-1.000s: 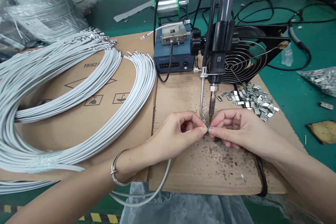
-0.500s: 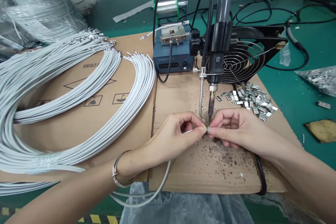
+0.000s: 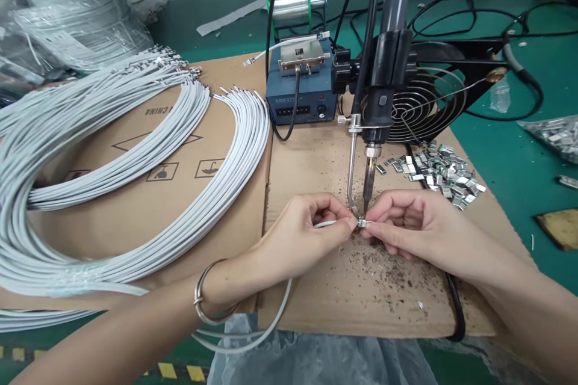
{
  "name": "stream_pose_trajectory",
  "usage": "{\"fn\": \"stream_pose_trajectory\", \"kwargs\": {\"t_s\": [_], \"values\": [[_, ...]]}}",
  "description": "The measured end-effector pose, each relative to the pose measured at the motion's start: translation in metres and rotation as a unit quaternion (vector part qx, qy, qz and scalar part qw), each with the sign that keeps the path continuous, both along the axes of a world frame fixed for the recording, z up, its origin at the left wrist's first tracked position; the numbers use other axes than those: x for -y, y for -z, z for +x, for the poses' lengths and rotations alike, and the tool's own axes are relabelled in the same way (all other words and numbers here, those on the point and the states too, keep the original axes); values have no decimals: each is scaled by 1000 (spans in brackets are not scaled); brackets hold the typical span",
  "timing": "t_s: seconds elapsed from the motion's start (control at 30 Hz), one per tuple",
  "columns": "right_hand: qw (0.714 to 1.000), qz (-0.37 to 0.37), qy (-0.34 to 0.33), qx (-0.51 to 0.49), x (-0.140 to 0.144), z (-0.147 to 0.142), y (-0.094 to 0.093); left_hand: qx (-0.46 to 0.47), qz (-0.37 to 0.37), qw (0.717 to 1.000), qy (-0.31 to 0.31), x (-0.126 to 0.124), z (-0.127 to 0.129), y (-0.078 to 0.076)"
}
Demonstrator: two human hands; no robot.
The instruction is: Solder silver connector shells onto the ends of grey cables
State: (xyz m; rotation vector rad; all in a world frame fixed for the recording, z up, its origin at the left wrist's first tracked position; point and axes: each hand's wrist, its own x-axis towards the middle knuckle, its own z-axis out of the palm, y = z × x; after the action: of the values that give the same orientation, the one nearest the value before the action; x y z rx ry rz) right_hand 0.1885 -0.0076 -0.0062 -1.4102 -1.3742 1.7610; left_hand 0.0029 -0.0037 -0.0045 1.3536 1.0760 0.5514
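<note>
Left hand [image 3: 307,237] pinching cable [image 3: 326,224], right hand [image 3: 418,222] pinching connector [image 3: 362,223]; soldering iron [image 3: 369,180] above

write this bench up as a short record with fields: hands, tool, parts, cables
left hand: pinching a thin pale-grey round cable near its end
right hand: pinching a small silver metal connector beside it
tool: long black soldering iron, pointing down at the connector; contact unclear
parts: loose pile of tiny silver metal connectors on flat brown cardboard
cables: bundled pale-grey coils, left
</note>
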Motion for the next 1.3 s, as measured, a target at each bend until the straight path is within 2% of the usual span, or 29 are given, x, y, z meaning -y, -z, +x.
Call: {"fn": "stream_pose_trajectory", "kwargs": {"t_s": [0.3, 0.53, 0.8, 1.0, 1.13, 1.3], "values": [[1000, 2, 1, -6, 0, 0, -1, -8, -5, 1000, 8, -1, -1, 0], [1000, -10, -12, 4, 6, 0, -7, 5, -64, 997, 34, -3, 0, -10], [998, -16, 45, -37, 38, -1, -20, 9, -82, 994, 72, 18, -5, -24], [992, -11, 105, -74, 57, -8, -25, 85, -163, 983, 19, 30, -2, -31], [987, -23, 132, -93, 64, -13, -25, 98, -140, 985, -4, 37, -2, -29], [987, -33, 96, -126, 63, -13, -19, 74, -84, 994, 3, 44, -3, -25]]}}
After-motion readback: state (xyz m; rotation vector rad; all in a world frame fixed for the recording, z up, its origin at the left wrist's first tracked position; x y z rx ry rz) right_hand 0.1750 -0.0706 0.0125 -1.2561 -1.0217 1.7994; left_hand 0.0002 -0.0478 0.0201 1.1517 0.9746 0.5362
